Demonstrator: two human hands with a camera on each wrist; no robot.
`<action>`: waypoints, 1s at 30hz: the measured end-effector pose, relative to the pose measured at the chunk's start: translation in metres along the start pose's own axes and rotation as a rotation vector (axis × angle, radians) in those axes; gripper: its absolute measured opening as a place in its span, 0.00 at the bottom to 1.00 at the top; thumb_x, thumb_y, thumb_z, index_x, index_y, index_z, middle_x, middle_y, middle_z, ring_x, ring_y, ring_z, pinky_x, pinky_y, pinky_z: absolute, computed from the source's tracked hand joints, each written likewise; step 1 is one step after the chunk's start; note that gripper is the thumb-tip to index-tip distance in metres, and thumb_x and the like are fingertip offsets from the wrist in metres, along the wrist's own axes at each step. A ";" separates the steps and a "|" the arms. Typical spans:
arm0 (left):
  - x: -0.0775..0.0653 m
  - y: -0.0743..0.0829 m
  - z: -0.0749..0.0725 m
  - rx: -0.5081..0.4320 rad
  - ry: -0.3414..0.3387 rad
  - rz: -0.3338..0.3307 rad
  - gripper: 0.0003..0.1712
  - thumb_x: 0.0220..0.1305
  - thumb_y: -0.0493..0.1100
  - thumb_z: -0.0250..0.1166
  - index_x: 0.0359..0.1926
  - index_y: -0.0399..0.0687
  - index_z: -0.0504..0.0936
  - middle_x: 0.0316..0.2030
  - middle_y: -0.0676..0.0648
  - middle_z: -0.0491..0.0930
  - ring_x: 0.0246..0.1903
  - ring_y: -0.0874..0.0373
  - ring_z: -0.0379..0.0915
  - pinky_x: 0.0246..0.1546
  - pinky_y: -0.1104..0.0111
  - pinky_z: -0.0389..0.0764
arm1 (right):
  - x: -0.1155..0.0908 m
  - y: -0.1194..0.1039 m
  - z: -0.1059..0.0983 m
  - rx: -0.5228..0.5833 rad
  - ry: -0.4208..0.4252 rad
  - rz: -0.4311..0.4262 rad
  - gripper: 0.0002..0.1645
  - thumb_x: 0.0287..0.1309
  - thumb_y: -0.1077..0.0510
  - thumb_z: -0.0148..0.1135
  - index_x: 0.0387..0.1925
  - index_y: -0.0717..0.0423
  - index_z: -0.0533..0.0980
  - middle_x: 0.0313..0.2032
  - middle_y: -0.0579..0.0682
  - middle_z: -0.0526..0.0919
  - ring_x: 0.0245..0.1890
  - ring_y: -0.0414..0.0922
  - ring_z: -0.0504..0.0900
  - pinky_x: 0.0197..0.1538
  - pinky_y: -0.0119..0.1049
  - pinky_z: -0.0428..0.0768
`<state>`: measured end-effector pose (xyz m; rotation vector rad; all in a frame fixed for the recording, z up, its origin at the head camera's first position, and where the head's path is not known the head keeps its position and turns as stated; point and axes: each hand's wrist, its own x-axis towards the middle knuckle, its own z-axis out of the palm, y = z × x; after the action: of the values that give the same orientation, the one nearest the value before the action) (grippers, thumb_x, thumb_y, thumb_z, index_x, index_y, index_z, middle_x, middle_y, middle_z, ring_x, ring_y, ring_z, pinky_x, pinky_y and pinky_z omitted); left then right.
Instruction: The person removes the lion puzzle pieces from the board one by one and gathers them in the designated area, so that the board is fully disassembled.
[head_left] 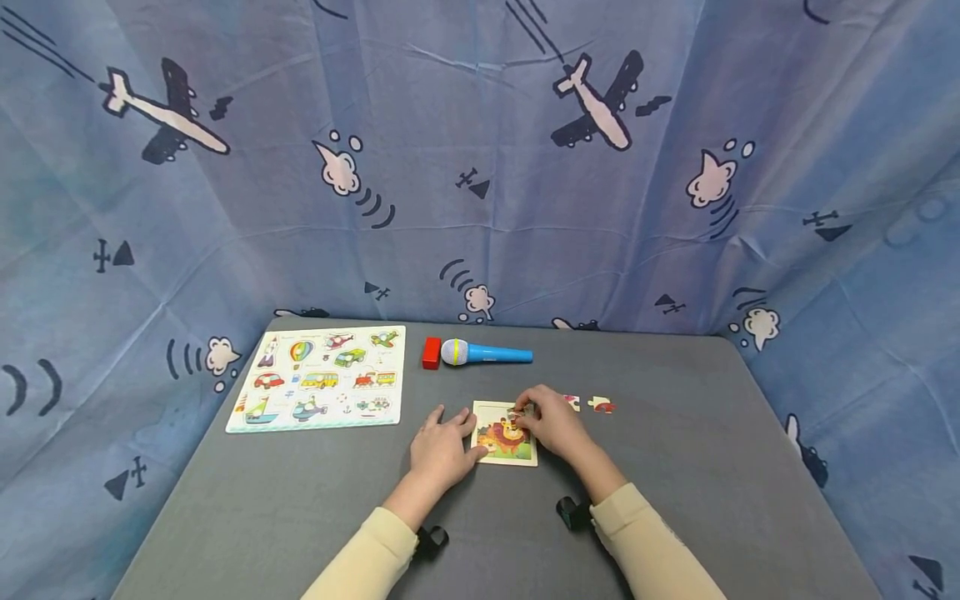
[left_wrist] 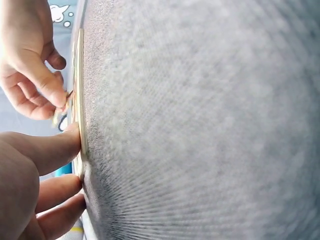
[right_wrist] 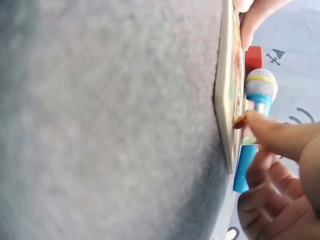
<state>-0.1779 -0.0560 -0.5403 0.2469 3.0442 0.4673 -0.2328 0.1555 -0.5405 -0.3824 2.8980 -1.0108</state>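
A small square jigsaw board with a lion picture lies on the grey table, its upper right part under the right hand's fingers. My left hand rests along the board's left edge, thumb and fingers spread and touching the rim. With thumb and fingertips, my right hand pinches a small puzzle piece, which stands tilted at the board's surface in the right wrist view. Two loose puzzle pieces lie just beyond the right hand: a red and cream one and a pinkish one, partly hidden.
Behind the board lies a blue toy microphone, beside a red block. A large picture board with vehicles sits at the back left. A blue curtain with printed airplanes hangs behind the table.
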 end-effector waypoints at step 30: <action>0.001 -0.001 -0.005 0.012 -0.034 0.019 0.37 0.59 0.64 0.70 0.67 0.59 0.78 0.69 0.54 0.73 0.73 0.39 0.59 0.66 0.47 0.72 | -0.025 0.077 -0.086 0.155 0.174 0.147 0.11 0.64 0.54 0.69 0.43 0.56 0.84 0.32 0.52 0.86 0.26 0.41 0.77 0.27 0.33 0.78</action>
<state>-0.1797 -0.0584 -0.5361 0.2818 3.0153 0.4420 -0.2362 0.2721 -0.5220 -0.0757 2.9151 -1.2919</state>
